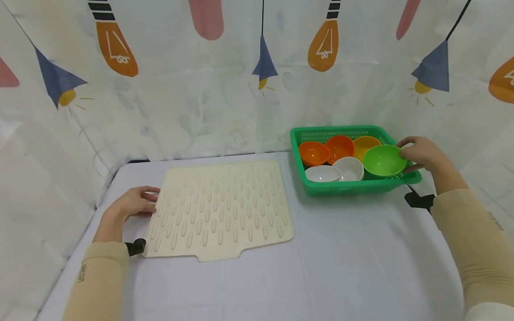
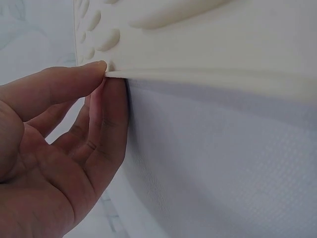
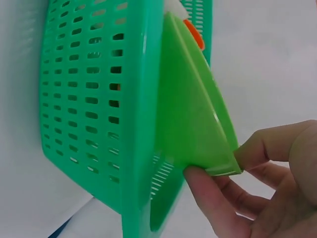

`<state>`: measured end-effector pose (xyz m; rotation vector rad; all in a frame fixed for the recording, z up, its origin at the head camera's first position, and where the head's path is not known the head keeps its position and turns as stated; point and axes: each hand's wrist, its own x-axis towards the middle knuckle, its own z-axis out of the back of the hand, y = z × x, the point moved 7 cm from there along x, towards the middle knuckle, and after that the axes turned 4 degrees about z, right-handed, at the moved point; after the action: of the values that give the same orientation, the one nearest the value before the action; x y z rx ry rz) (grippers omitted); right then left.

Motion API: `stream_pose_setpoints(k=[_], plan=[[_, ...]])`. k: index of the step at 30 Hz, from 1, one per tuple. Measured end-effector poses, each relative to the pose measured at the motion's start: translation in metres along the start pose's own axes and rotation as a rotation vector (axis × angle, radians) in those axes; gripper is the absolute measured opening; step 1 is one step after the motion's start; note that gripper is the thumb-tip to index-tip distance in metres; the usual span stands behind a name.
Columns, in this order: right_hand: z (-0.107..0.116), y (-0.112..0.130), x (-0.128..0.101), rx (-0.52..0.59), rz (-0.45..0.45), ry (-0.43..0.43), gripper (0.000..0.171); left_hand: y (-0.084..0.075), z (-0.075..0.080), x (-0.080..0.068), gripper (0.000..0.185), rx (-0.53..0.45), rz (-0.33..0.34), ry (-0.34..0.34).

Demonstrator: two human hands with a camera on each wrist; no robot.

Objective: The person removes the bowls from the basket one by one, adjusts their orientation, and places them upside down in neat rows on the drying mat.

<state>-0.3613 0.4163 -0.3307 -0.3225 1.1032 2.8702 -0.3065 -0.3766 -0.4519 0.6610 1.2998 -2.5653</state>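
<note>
A cream ribbed mat (image 1: pixel 221 209) lies flat on the white-covered table (image 1: pixel 361 249). My left hand (image 1: pixel 150 200) is at the mat's left edge. In the left wrist view the left hand (image 2: pixel 104 74) pinches the thin lip of the mat (image 2: pixel 198 44), thumb on top and fingers under it. At the right, a green basket (image 1: pixel 345 189) holds two orange bowls (image 1: pixel 314 152), a yellow bowl (image 1: pixel 363 145), two white bowls (image 1: pixel 323 174) and a green bowl (image 1: pixel 383 160). My right hand (image 1: pixel 403 156) grips the green bowl (image 3: pixel 193 124) by its base, tilted against the basket wall (image 3: pixel 84 99).
A patterned curtain (image 1: pixel 225 89) closes off the back and both sides of the table. The basket stands at the back right, close to the curtain. Bare cloth stretches between the mat and the basket and along the table's front.
</note>
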Motion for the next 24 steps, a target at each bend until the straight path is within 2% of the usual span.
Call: stream_pose_setpoints(k=[6, 13, 18, 24], plan=[[-0.001, 0.017, -0.002, 0.026, 0.017, 0.001, 0.055, 0.001, 0.001, 0.003, 0.082, 0.004, 0.007, 0.007], [-0.015, 0.059, -0.003, 0.104, 0.081, 0.026, 0.055, 0.002, 0.001, 0.003, 0.083, 0.003, 0.010, 0.008], [-0.033, 0.090, -0.002, 0.185, 0.136, 0.067, 0.054, 0.002, 0.000, 0.003, 0.082, -0.004, 0.010, 0.003], [-0.067, 0.122, -0.002, 0.300, 0.170, 0.132, 0.053, 0.001, 0.000, 0.002, 0.082, -0.001, 0.015, -0.002]])
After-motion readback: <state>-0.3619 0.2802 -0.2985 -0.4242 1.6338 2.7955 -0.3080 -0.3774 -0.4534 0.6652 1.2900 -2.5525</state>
